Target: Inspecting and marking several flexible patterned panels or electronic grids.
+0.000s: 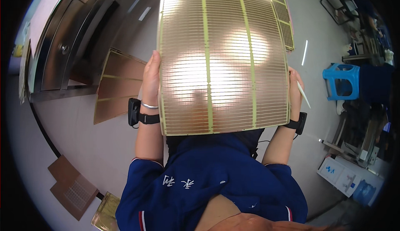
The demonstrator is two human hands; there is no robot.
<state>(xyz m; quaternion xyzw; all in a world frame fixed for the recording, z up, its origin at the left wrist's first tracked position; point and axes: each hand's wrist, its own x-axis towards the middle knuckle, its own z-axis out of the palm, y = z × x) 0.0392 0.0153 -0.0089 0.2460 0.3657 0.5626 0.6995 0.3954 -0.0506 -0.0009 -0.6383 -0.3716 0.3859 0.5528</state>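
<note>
A large copper-coloured circuit board panel (229,77), with fine rows and yellow-green strips, is held up in front of my body. My left hand (151,74) grips its left edge, the thumb along the side and the other fingers hidden behind. At the right edge, my right hand (295,89) is closed on the panel, its fingers partly hidden. A thin white pen-like stick (303,94) pokes out from the right hand. Bright light reflections cover the middle of the panel. Beyond its far edge, another similar panel (285,16) shows partly.
More copper panels (118,85) lean at the left beside a metal cabinet (58,47). Brown cardboard (75,187) and a yellowish panel (107,210) are at lower left. On the right stand a blue stool (342,81), a white box (337,174) and a metal-framed chair (335,6).
</note>
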